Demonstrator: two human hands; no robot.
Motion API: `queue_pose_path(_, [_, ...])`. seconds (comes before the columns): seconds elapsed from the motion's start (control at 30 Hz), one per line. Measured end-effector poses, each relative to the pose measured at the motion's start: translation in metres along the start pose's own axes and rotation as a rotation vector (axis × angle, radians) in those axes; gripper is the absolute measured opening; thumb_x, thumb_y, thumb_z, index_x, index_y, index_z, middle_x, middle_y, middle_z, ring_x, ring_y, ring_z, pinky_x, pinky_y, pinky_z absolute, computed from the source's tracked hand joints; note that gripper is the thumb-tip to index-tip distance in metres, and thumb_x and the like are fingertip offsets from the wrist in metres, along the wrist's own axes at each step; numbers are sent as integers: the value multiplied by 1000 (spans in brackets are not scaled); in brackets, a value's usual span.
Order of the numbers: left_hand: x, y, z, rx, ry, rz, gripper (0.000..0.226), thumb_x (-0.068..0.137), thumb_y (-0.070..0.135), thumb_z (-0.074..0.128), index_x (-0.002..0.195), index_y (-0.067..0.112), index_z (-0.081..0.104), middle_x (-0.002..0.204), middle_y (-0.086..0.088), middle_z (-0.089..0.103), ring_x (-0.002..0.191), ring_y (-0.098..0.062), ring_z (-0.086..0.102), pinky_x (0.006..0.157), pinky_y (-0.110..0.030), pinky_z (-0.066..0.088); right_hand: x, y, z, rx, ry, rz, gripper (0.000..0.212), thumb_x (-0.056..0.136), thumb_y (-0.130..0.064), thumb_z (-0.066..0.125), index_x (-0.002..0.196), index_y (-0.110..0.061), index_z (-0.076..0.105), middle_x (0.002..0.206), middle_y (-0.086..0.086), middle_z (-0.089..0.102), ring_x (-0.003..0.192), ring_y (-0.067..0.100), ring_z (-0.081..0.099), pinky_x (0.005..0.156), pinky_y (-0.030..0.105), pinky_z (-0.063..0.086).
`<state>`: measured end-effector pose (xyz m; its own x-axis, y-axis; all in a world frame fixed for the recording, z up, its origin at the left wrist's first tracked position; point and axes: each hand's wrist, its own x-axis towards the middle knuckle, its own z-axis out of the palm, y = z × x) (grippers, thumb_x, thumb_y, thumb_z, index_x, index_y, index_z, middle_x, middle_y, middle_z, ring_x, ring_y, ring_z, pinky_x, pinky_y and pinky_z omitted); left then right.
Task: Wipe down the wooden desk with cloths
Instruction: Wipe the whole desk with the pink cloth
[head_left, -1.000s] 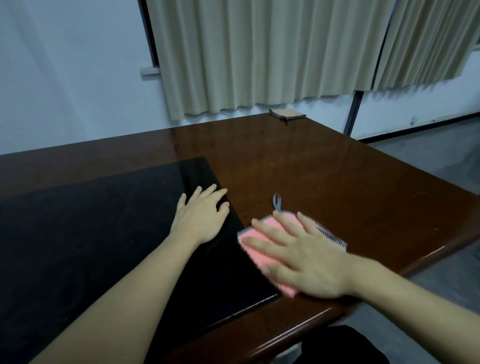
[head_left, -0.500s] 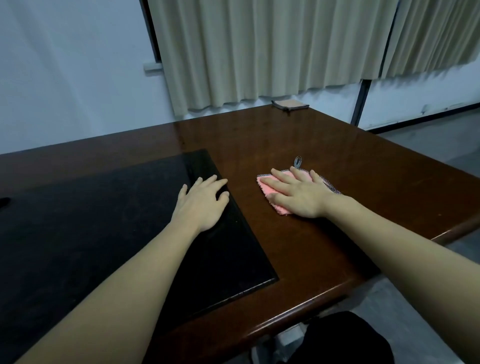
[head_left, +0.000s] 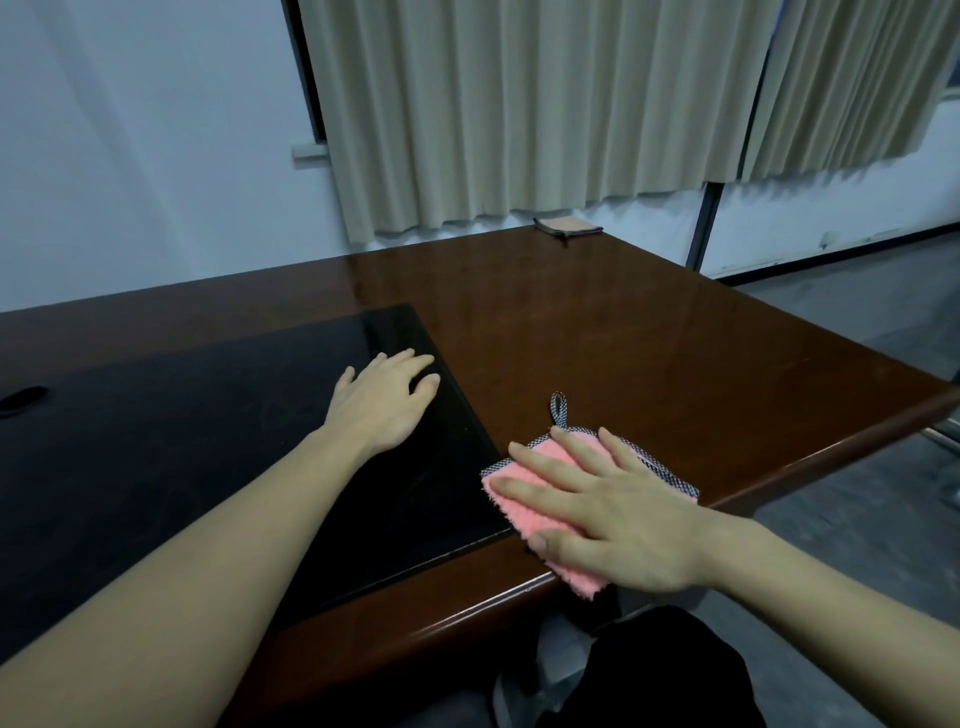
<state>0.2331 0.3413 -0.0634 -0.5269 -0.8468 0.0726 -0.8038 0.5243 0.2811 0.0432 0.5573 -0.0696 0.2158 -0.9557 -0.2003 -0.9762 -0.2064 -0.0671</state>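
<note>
Pink cloth (head_left: 540, 512) lies flat near the desk's (head_left: 649, 353) front edge, just right of the black inlay (head_left: 208, 441); right hand (head_left: 608, 514) presses it w/ fingers straight & spread. Left hand (head_left: 382, 402) rests flat on the inlay, grip wide, holding nothing. 2nd cloth (head_left: 567, 225) sits at far edge.

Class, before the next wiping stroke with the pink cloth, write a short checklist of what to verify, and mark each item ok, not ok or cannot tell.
1. Right hand flat on pink cloth: ok.
2. Cloth fully on the desk: not ok, one corner overhangs the near edge.
3. Left hand bracing on the black inlay: ok.
4. Wood ahead free of obstacles: ok.
5. Second cloth at the far edge, out of the way: ok.
6. Cloth damp: cannot tell.
</note>
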Motion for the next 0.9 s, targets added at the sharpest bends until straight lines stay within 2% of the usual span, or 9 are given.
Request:
queue_pose_path(0.13, [-1, -20, -7, 24, -26, 1, 51, 108, 50, 30, 157, 37, 32, 167, 9, 22, 156, -22, 14, 125, -53, 9, 34, 17, -4, 16, 8, 20, 57, 93, -74, 5, 146, -67, -14, 160, -26, -25, 151, 19, -26, 122, 54, -16])
queue_pose_path(0.33, [5, -62, -4, 25, -81, -29, 52, 108, 48, 34, 158, 38, 28, 169, 9, 15, 157, -22, 8, 124, -55, 5, 122, 55, -22, 34, 44, 167, 55, 103, -64, 16, 153, -59, -6, 167, -19, -13, 156, 24, -11, 123, 58, -7])
queue_pose_path(0.5, [4, -69, 4, 2, -66, -40, 51, 108, 48, 31, 158, 40, 27, 169, 13, 14, 157, -20, 5, 125, -52, 1, 189, 81, -42, 88, 38, 280, 57, 102, -65, 19, 155, -57, 0, 169, -16, -7, 156, 29, -7, 121, 64, -4])
queue_pose_path(0.63, [1, -66, 4, -7, -50, -41, 51, 107, 49, 31, 158, 40, 28, 168, 13, 14, 157, -18, 6, 126, -50, 1, 211, 88, -49, 108, 26, 306, 57, 102, -65, 20, 155, -57, 1, 169, -15, -7, 156, 31, -8, 120, 65, -6])
queue_pose_path(0.73, [0, -64, 4, -9, -47, -42, 51, 107, 49, 30, 158, 40, 28, 168, 13, 15, 157, -18, 6, 126, -50, 2, 198, 75, -48, 75, 3, 253, 56, 103, -64, 17, 155, -56, -3, 169, -14, -10, 156, 32, -9, 120, 66, -5])
queue_pose_path(0.9, [1, -65, 5, -2, -40, -39, 51, 107, 50, 30, 158, 40, 28, 169, 12, 15, 157, -19, 7, 126, -50, 2, 126, 9, -27, -54, -5, -32, 63, 95, -75, 2, 153, -57, -13, 165, -17, -21, 153, 25, -19, 122, 59, -11])
